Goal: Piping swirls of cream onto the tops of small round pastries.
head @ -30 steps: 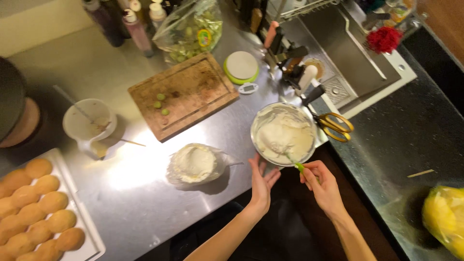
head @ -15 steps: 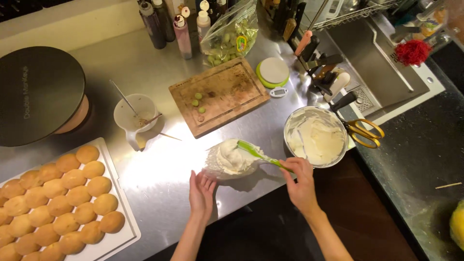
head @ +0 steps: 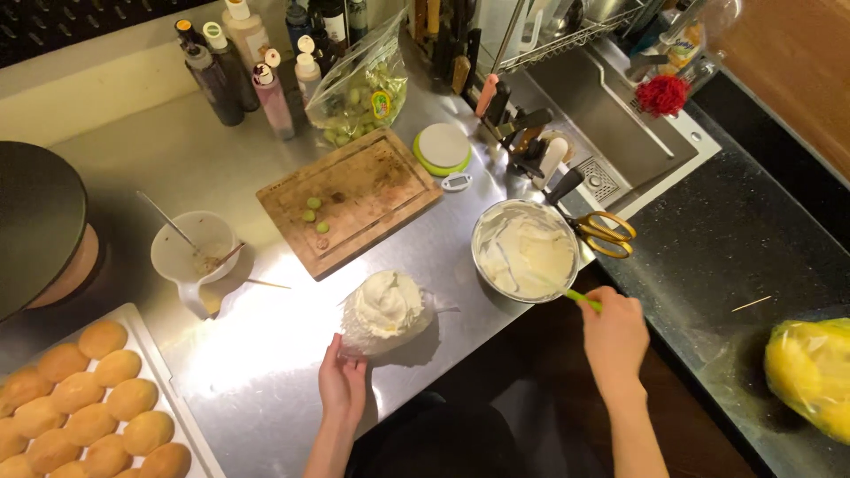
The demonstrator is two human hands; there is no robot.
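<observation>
Head view: the left hand (head: 343,387) cups the near side of the cream-filled piping bag (head: 386,310), its fingers (head: 337,351) spread against the bag, which stands just beyond them on the counter (head: 266,354). The right hand (head: 614,335) closes its fingers around a green spatula (head: 580,298), whose blade reaches into the metal bowl (head: 526,250) just beyond.

This is a kitchen, probably a home one. The landmark is the wooden cutting board (head: 350,200) on a steel counter (head: 257,354). To the right of the board is a sink (head: 611,115) with a dish rack (head: 567,35) behind it. Behind the board stand sauce bottles (head: 252,66). Left and nearer lies a tray of baked buns (head: 88,407). Just right of the board are a kitchen scale (head: 442,147) and a bowl of cream (head: 526,250).
</observation>
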